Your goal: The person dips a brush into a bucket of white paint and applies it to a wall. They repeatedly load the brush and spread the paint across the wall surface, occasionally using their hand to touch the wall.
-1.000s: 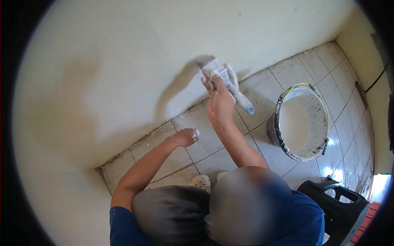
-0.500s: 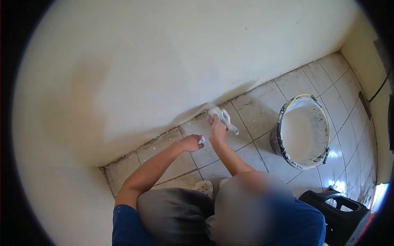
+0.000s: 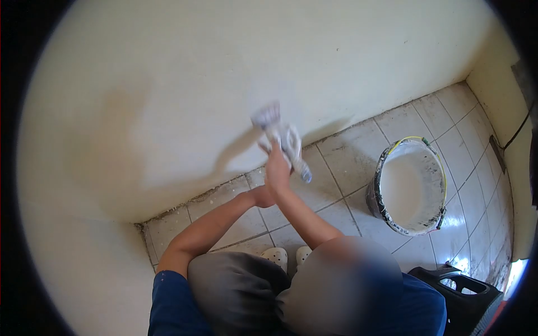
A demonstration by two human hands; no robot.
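Observation:
My right hand [image 3: 277, 168] is wrapped round the handle of a paintbrush [image 3: 266, 116], its blurred bristles up close to the pale wall [image 3: 196, 67]. A white, paint-smeared piece [image 3: 291, 144] with a rounded end sticks out beside the same hand; its kind does not show. Just behind the right wrist, low over the floor tiles, my left hand [image 3: 259, 196] is curled closed, its fingertips hidden by the right arm.
To the right, a dark bucket [image 3: 376, 196] with a yellow handle holds white paint [image 3: 400, 187]. A black plastic stool [image 3: 431, 277] stands at the lower right. Paint specks dot the tiled floor [image 3: 325, 168] along the wall's foot. Pale clogs [image 3: 276, 256] show below my knees.
My right hand has risen up and to the left with the paintbrush, from the wall's foot onto the wall. The left hand's small white thing, seen earlier, is now hidden behind the right wrist.

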